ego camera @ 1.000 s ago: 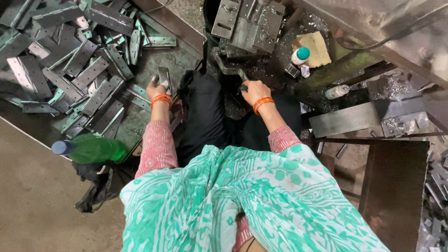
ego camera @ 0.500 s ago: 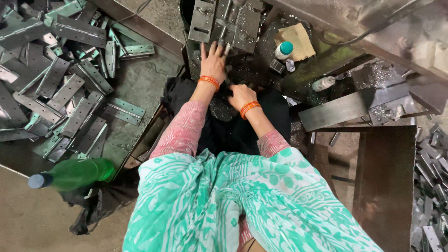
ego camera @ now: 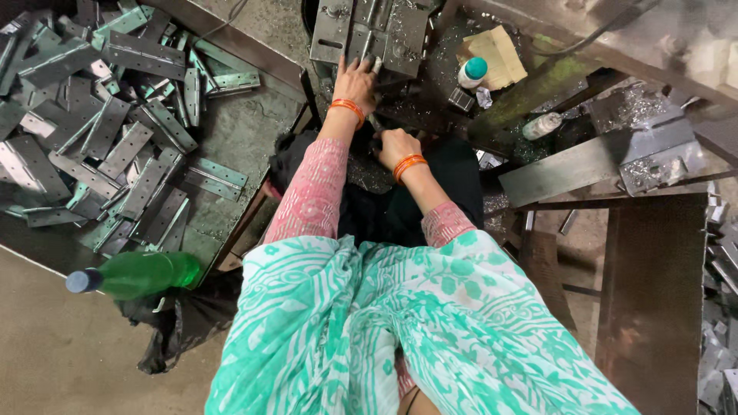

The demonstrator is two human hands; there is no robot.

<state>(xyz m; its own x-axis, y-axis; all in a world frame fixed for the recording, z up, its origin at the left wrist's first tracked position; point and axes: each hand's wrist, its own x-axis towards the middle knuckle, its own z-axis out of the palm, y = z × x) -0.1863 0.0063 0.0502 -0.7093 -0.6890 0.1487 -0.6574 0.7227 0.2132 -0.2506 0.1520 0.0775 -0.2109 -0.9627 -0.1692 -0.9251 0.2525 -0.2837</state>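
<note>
Two hands are at a press die, and the work in hand looks like seating a metal piece in it. Nearest, the right hand (ego camera: pixel 396 146) is curled closed over something small and dark just short of the die; the view is too murky to tell what it grips. To do this well, that hand should stay low and clear of the tooling. Beyond it, the left hand (ego camera: pixel 356 79) reaches up with fingers spread and flat, tips touching the lower edge of the die (ego camera: pixel 369 31); it holds nothing I can make out. The piece should sit flush and square before the fingers come away. Well off to the left lies a heap of hinges (ego camera: pixel 115 131), with a green bottle (ego camera: pixel 138 274) nearer. A capped bottle (ego camera: pixel 471 73) stands right of the die.
</note>
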